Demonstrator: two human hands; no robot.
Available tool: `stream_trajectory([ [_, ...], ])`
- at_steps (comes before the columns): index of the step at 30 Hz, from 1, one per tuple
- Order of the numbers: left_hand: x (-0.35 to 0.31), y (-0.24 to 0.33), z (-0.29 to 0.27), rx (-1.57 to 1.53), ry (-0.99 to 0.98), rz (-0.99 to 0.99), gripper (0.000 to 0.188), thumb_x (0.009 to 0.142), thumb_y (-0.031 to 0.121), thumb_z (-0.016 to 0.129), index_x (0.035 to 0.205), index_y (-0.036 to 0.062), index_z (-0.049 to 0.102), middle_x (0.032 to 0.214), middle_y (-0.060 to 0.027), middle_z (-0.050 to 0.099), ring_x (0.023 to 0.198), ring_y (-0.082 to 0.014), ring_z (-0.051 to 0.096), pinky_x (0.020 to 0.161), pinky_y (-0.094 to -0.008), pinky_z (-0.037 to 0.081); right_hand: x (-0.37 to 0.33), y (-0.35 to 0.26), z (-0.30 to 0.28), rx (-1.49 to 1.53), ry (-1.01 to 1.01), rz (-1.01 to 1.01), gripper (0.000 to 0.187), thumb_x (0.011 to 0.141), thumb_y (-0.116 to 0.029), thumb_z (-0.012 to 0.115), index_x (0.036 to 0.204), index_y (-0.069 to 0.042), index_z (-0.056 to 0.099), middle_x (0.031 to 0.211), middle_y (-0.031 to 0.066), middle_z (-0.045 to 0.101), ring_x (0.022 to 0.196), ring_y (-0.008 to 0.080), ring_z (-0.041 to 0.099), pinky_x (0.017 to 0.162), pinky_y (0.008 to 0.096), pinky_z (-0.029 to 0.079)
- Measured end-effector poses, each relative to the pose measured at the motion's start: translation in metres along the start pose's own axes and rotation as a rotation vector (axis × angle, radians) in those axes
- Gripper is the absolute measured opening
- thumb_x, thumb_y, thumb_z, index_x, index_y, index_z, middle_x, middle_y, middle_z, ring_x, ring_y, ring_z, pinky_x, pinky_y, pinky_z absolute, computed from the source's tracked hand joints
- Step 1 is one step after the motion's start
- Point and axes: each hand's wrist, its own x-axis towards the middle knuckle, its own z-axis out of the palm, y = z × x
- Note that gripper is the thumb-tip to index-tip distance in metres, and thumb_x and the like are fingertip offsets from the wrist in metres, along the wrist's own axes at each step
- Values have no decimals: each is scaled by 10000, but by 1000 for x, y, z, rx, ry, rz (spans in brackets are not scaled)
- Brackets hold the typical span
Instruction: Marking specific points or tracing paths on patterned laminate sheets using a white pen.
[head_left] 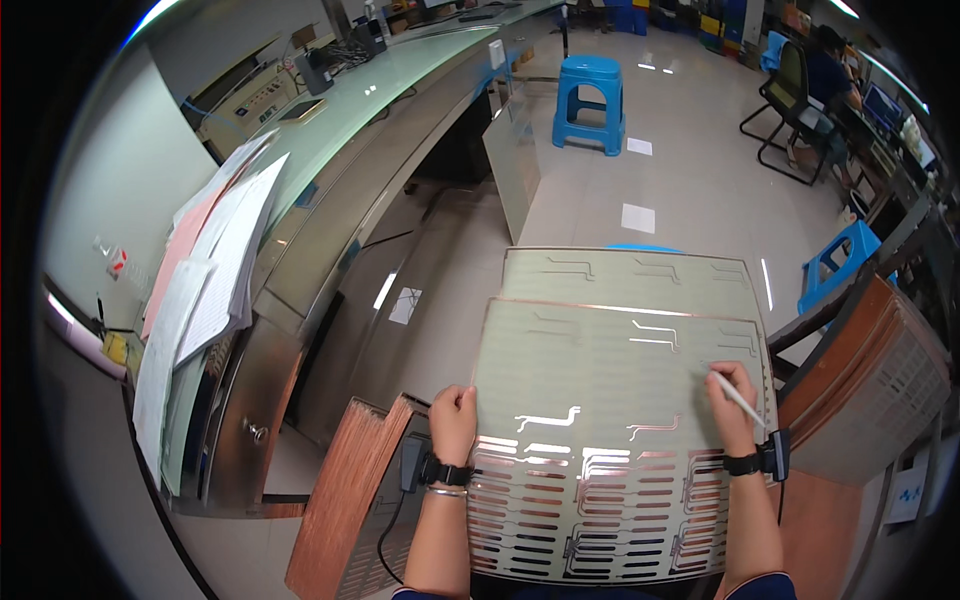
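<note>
A large pale-green circuit board panel [600, 375] with shiny copper traces lies before me, tilted toward me. Closed at its left edge, my left hand [453, 425] grips the panel by the rim. My right hand [733, 425] has its fingers closed around a slim white pen [740, 400], whose tip points up and left over the panel's right side. Beyond the upper edge of this panel, a second similar panel [625, 275] sticks out from underneath. Dark straps with small boxes sit on both my wrists.
Stacks of copper-edged panels stand at my left [345, 480] and right [860, 370]. A glass-topped bench [400, 70] with hanging papers [215, 250] runs along the left. Ahead is a blue stool [590, 100]; another blue stool [842, 262] stands right. A person [825, 85] sits far right.
</note>
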Motion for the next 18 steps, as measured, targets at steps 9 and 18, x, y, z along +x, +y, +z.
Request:
stream_trajectory([
  [9, -7, 6, 18, -292, -26, -136, 252, 1000, 205, 588, 900, -25, 620, 695, -20, 538, 664, -100, 471, 611, -298, 421, -26, -92, 149, 164, -502, -77, 188, 882, -94, 688, 1046, -5, 665, 950, 116, 691, 856, 205, 682, 786, 309, 542],
  [18, -9, 16, 17, -209, -67, -155, 292, 1006, 272, 553, 950, -6, 624, 807, -216, 682, 782, -413, 682, 680, -445, 516, -3, -89, 245, 128, -401, -227, 147, 872, -81, 688, 967, 13, 627, 892, 142, 671, 780, 245, 667, 724, 331, 534],
])
